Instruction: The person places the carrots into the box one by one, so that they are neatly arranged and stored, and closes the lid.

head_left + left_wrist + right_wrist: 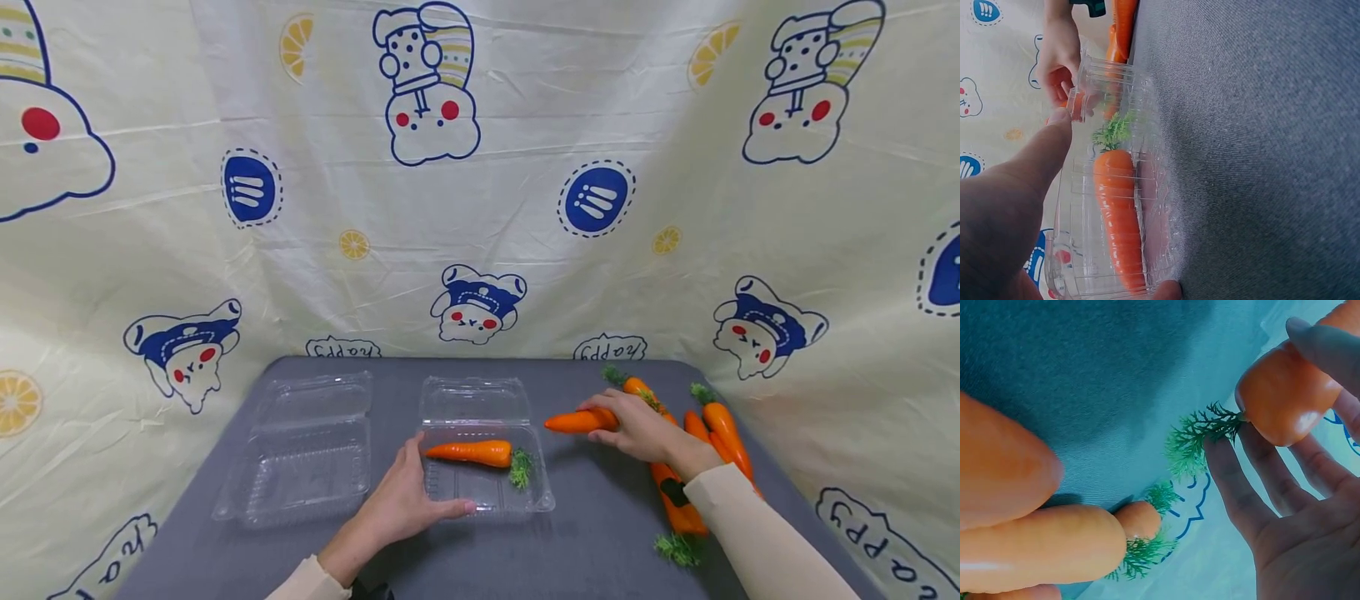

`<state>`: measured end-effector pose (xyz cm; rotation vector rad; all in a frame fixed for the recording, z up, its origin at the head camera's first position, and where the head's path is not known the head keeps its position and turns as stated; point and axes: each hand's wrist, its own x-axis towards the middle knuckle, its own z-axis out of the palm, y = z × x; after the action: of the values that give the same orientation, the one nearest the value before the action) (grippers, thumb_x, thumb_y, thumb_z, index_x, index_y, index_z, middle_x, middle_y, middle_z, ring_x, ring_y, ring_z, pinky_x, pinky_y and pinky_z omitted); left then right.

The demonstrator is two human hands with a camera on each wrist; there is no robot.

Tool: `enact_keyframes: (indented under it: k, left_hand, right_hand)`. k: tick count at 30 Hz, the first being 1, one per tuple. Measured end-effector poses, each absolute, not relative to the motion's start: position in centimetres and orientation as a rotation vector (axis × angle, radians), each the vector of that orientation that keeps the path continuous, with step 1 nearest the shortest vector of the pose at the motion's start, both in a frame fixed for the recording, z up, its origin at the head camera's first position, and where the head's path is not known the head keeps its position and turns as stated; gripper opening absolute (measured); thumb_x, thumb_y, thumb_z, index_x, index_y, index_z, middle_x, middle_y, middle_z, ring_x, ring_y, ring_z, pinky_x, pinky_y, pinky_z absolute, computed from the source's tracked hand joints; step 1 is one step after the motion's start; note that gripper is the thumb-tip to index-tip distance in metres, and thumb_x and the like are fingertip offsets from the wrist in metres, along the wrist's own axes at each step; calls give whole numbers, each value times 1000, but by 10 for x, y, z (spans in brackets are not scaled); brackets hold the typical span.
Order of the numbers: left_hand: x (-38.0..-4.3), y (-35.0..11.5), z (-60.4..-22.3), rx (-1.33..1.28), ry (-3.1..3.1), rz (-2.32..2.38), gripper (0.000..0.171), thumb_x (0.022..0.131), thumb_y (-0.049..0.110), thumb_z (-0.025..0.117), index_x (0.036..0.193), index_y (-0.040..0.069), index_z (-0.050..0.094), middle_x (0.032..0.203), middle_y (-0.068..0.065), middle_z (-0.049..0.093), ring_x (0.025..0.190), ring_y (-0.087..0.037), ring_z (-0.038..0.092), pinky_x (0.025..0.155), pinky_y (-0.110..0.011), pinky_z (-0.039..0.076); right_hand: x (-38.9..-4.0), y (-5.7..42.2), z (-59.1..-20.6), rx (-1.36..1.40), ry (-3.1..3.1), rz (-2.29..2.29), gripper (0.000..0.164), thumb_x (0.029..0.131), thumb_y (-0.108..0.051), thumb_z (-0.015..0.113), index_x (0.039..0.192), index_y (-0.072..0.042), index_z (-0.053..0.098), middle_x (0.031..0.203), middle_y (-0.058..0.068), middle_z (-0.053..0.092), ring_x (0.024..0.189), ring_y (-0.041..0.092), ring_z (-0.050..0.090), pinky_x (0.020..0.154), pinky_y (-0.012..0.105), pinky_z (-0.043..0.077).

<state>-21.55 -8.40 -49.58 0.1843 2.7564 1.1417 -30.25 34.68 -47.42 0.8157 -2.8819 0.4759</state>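
Observation:
My right hand (641,427) grips an orange carrot (573,422) above the table, right of the middle clamshell container, its tip pointing left. In the right wrist view, thumb and fingers lie around its thick end, and the green leafy top (1188,440) hangs by the fingertips. My left hand (401,496) holds the near left corner of the clear plastic clamshell container (487,500), thumb along the front rim and fingers at the left side. Inside that container's base lies one carrot (476,452), tip left, green top right; its lid (476,400) is folded back.
Another clear clamshell container (307,475) lies with its lid back on the left of the grey table (465,571). Several carrots (727,433) lie on the right, partly under my right forearm. A printed curtain (525,292) hangs behind the table.

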Motion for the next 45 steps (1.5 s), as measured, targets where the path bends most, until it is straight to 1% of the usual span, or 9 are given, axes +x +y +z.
enact_keyframes:
  k: [4, 11, 18, 21, 28, 34, 40, 45]
  left_hand:
    - [-216, -84, -495, 194, 2764, 1138, 146, 81, 68, 103, 183, 2, 21, 186, -34, 35, 161, -53, 54, 128, -75, 50]
    - [-218, -83, -496, 203, 2771, 1119, 146, 81, 69, 102, 183, 1, 22, 186, -34, 35, 161, -53, 55, 128, -74, 50]
    - [-216, -83, -497, 174, 2757, 1118, 147, 81, 69, 102, 183, 1, 22, 186, -34, 34, 162, -54, 54, 128, -76, 49]
    - [-216, -83, -498, 170, 2759, 1116, 147, 81, 69, 102, 183, 2, 22, 185, -34, 35, 161, -54, 55, 128, -76, 50]
    - [-217, -83, -498, 168, 2762, 1120, 146, 81, 68, 103, 183, 2, 22, 185, -34, 36, 161, -54, 54, 127, -76, 50]
    - [-216, -84, -496, 192, 2770, 1124, 146, 81, 67, 103, 183, 1, 22, 186, -35, 34, 162, -55, 53, 128, -77, 49]
    - [-216, -84, -497, 201, 2771, 1146, 146, 81, 67, 103, 183, 0, 22, 185, -35, 35, 162, -54, 53, 128, -76, 49]
    - [-216, -83, -496, 185, 2758, 1143, 146, 81, 68, 102, 184, 1, 22, 186, -34, 34, 163, -54, 52, 129, -76, 49]
  right_hand:
    - [-300, 343, -470, 799, -2873, 478, 40, 105, -24, 90, 143, -19, 78, 131, 2, 77, 105, 14, 65, 95, 47, 61]
    - [-294, 335, -462, 786, -2859, 492, 40, 106, -24, 90, 144, -18, 78, 129, 2, 76, 103, 14, 64, 94, 44, 60]
    - [-287, 320, -454, 837, -2803, 501, 41, 105, -25, 90, 144, -19, 79, 129, 3, 76, 104, 15, 68, 91, 45, 63]
    - [-285, 314, -451, 843, -2800, 493, 42, 105, -26, 90, 145, -19, 79, 128, 2, 77, 103, 13, 67, 91, 42, 64]
    - [-280, 301, -442, 879, -2796, 456, 42, 107, -33, 88, 147, -21, 78, 126, -1, 76, 98, 8, 63, 86, 36, 62]
    - [-277, 288, -432, 905, -2804, 431, 42, 108, -35, 87, 147, -23, 78, 125, -4, 76, 98, 7, 63, 88, 35, 63]
    - [-272, 271, -424, 913, -2813, 445, 41, 107, -35, 88, 145, -22, 78, 124, -4, 78, 95, 7, 64, 88, 33, 64]
    - [-270, 258, -419, 933, -2823, 466, 40, 107, -38, 88, 143, -22, 78, 122, -5, 78, 95, 6, 65, 89, 31, 65]
